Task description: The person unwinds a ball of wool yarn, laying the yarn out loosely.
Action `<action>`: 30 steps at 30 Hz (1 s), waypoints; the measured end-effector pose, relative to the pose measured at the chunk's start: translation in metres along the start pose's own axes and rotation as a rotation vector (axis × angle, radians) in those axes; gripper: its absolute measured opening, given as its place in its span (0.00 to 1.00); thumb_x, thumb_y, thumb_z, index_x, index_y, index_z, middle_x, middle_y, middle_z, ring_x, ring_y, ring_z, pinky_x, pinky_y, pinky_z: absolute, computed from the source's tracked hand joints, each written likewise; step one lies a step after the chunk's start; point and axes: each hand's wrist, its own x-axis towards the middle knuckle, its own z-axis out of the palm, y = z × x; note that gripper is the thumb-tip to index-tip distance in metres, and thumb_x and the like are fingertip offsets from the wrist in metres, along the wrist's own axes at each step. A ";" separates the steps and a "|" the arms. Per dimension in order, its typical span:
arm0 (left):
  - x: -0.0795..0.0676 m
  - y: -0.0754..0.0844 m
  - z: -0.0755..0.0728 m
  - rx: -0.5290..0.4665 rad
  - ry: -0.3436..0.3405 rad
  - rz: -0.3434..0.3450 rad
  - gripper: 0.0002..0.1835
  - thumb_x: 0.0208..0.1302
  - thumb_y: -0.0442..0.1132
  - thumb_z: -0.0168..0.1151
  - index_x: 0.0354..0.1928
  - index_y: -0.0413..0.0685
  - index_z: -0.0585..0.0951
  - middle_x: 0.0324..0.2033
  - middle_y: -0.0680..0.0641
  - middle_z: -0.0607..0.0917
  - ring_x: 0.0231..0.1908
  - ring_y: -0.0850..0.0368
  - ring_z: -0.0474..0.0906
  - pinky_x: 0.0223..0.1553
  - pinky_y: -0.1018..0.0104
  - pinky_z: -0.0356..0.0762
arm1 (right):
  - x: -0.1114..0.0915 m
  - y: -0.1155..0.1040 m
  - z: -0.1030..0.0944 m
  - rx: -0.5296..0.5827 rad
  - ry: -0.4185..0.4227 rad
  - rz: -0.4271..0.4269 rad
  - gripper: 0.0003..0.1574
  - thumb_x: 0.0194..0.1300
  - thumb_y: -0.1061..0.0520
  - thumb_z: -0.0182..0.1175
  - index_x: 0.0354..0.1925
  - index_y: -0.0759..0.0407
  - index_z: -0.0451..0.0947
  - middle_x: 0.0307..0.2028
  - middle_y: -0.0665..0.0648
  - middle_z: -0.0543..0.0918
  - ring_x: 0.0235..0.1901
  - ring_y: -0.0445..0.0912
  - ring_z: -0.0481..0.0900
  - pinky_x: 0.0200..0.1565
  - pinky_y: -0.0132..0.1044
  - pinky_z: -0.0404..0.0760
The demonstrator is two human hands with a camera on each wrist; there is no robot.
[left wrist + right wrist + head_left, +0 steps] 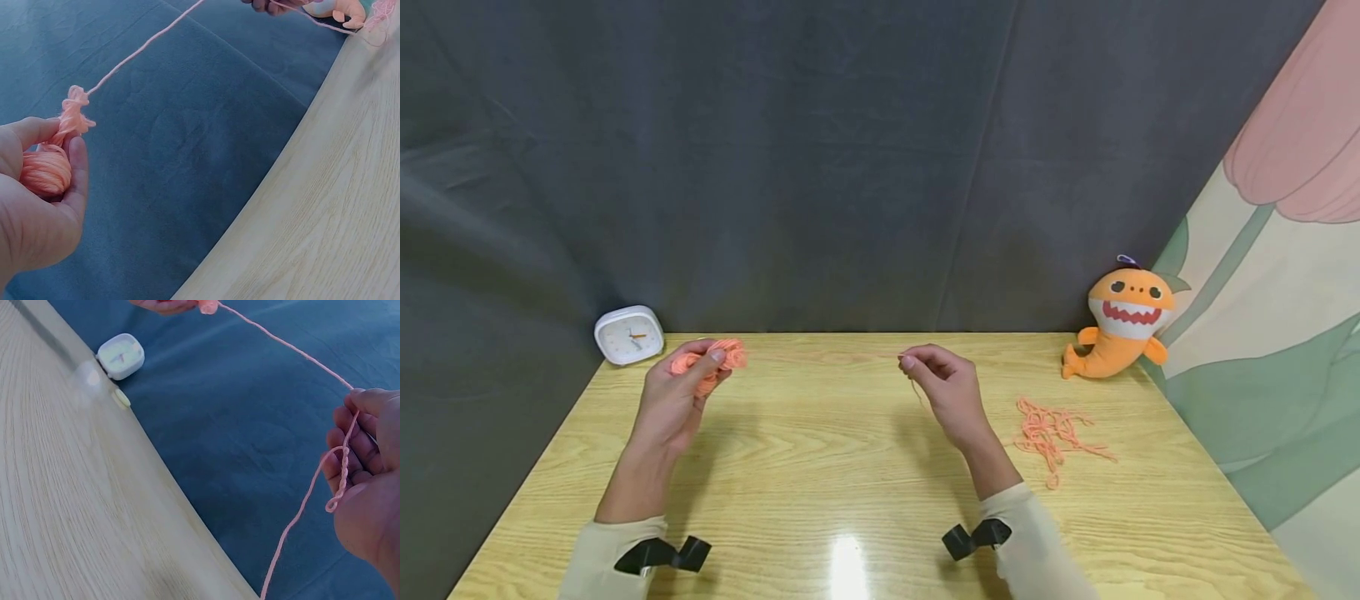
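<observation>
My left hand (673, 398) grips a small bundle of orange-pink yarn (47, 170), its thumb pressing the wound strands against the fingers. From that bundle a single yarn strand (290, 347) runs taut across to my right hand (946, 392), raised above the table. There the thumb and index finger pinch the strand, as the right wrist view shows. Below the pinch, a twisted loop of the strand (344, 478) hangs in front of the palm, and the rest trails down. On the table right of that hand lies a loose tangle of the same yarn (1043, 432).
A white clock (628, 335) stands at the table's back left corner. An orange shark plush (1122, 321) sits at the back right. Behind the wooden table (820, 467) hangs a dark cloth (850, 167), with a floral-patterned cloth (1277, 367) on the right.
</observation>
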 end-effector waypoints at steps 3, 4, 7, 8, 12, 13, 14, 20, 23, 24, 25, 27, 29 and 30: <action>0.000 0.000 0.000 -0.008 -0.004 0.010 0.04 0.69 0.33 0.68 0.41 0.51 0.85 0.39 0.56 0.88 0.39 0.66 0.87 0.45 0.75 0.86 | -0.002 -0.001 -0.006 -0.005 0.013 0.001 0.16 0.72 0.61 0.64 0.47 0.77 0.80 0.36 0.44 0.87 0.39 0.39 0.82 0.46 0.31 0.85; 0.000 0.000 -0.001 -0.014 -0.006 0.014 0.04 0.69 0.33 0.68 0.41 0.50 0.85 0.39 0.56 0.88 0.39 0.66 0.87 0.45 0.75 0.86 | -0.003 -0.001 -0.008 -0.011 0.019 0.002 0.16 0.72 0.61 0.64 0.47 0.77 0.80 0.36 0.43 0.87 0.39 0.39 0.82 0.46 0.31 0.85; 0.000 0.001 -0.001 -0.022 -0.007 0.022 0.04 0.69 0.33 0.67 0.41 0.51 0.86 0.38 0.56 0.89 0.38 0.66 0.87 0.44 0.75 0.86 | -0.004 -0.001 -0.014 -0.027 0.038 0.003 0.16 0.72 0.61 0.64 0.46 0.76 0.81 0.36 0.43 0.87 0.38 0.39 0.82 0.46 0.32 0.85; 0.000 0.002 -0.001 -0.020 -0.004 0.023 0.04 0.69 0.33 0.67 0.41 0.51 0.86 0.38 0.56 0.89 0.38 0.66 0.87 0.44 0.75 0.86 | -0.005 -0.001 -0.016 -0.033 0.047 0.004 0.15 0.72 0.61 0.65 0.46 0.75 0.81 0.35 0.43 0.87 0.38 0.39 0.81 0.45 0.31 0.84; -0.001 0.002 0.000 -0.027 -0.010 0.023 0.04 0.69 0.32 0.67 0.41 0.50 0.86 0.38 0.56 0.89 0.38 0.66 0.87 0.44 0.75 0.86 | -0.006 -0.003 -0.026 -0.035 0.078 0.005 0.12 0.72 0.61 0.65 0.44 0.72 0.83 0.35 0.44 0.87 0.37 0.41 0.82 0.44 0.31 0.84; -0.001 0.002 0.000 -0.026 -0.009 0.022 0.04 0.69 0.32 0.67 0.41 0.50 0.86 0.38 0.56 0.89 0.38 0.66 0.87 0.44 0.75 0.86 | -0.007 -0.003 -0.028 -0.036 0.087 0.006 0.13 0.72 0.60 0.65 0.44 0.73 0.83 0.34 0.44 0.87 0.37 0.41 0.82 0.44 0.31 0.84; -0.001 0.002 0.000 -0.029 -0.012 0.022 0.05 0.70 0.32 0.67 0.41 0.50 0.85 0.38 0.56 0.89 0.38 0.66 0.87 0.44 0.75 0.86 | -0.007 -0.004 -0.031 -0.033 0.096 0.008 0.13 0.72 0.60 0.65 0.44 0.72 0.83 0.34 0.44 0.87 0.37 0.42 0.82 0.44 0.31 0.84; 0.000 0.001 -0.001 -0.024 -0.018 0.018 0.05 0.70 0.32 0.67 0.41 0.51 0.85 0.39 0.56 0.88 0.39 0.66 0.87 0.44 0.75 0.86 | -0.008 -0.005 -0.044 -0.018 0.139 0.011 0.15 0.72 0.59 0.65 0.44 0.74 0.81 0.33 0.46 0.86 0.37 0.42 0.83 0.46 0.31 0.85; 0.000 0.000 -0.001 -0.008 -0.009 0.013 0.05 0.69 0.33 0.67 0.42 0.51 0.85 0.40 0.56 0.88 0.40 0.66 0.87 0.45 0.75 0.86 | -0.008 -0.005 -0.050 -0.013 0.159 0.005 0.15 0.72 0.60 0.65 0.44 0.76 0.80 0.32 0.46 0.86 0.36 0.43 0.83 0.45 0.30 0.84; 0.000 0.000 -0.002 -0.004 -0.006 0.011 0.05 0.69 0.33 0.67 0.42 0.51 0.85 0.40 0.56 0.88 0.40 0.65 0.87 0.45 0.75 0.86 | -0.008 -0.006 -0.052 -0.009 0.165 0.004 0.15 0.72 0.61 0.64 0.44 0.77 0.80 0.32 0.46 0.86 0.36 0.42 0.83 0.44 0.30 0.84; 0.000 0.000 -0.002 -0.002 -0.005 0.008 0.05 0.69 0.33 0.67 0.42 0.51 0.85 0.40 0.56 0.88 0.40 0.65 0.87 0.46 0.75 0.86 | -0.008 -0.006 -0.054 -0.009 0.168 0.002 0.16 0.72 0.62 0.64 0.45 0.78 0.79 0.32 0.46 0.86 0.36 0.42 0.83 0.44 0.30 0.84; 0.000 0.000 -0.002 0.002 -0.003 0.008 0.05 0.69 0.33 0.67 0.42 0.51 0.85 0.40 0.56 0.88 0.41 0.65 0.87 0.46 0.75 0.86 | -0.009 -0.007 -0.058 0.000 0.179 0.000 0.15 0.72 0.63 0.64 0.45 0.79 0.79 0.32 0.46 0.87 0.36 0.41 0.83 0.43 0.29 0.84; 0.000 0.000 -0.001 -0.001 -0.007 0.011 0.05 0.69 0.32 0.67 0.42 0.51 0.85 0.40 0.56 0.88 0.40 0.66 0.87 0.45 0.75 0.86 | -0.009 -0.007 -0.063 0.009 0.186 -0.002 0.15 0.73 0.63 0.63 0.45 0.79 0.79 0.32 0.46 0.87 0.35 0.41 0.83 0.42 0.29 0.83; 0.000 0.000 -0.001 -0.007 -0.010 0.013 0.05 0.69 0.32 0.67 0.42 0.51 0.85 0.40 0.56 0.88 0.40 0.66 0.87 0.45 0.75 0.86 | -0.009 -0.008 -0.065 0.013 0.190 -0.003 0.15 0.73 0.63 0.63 0.45 0.79 0.79 0.33 0.46 0.87 0.35 0.41 0.83 0.41 0.29 0.83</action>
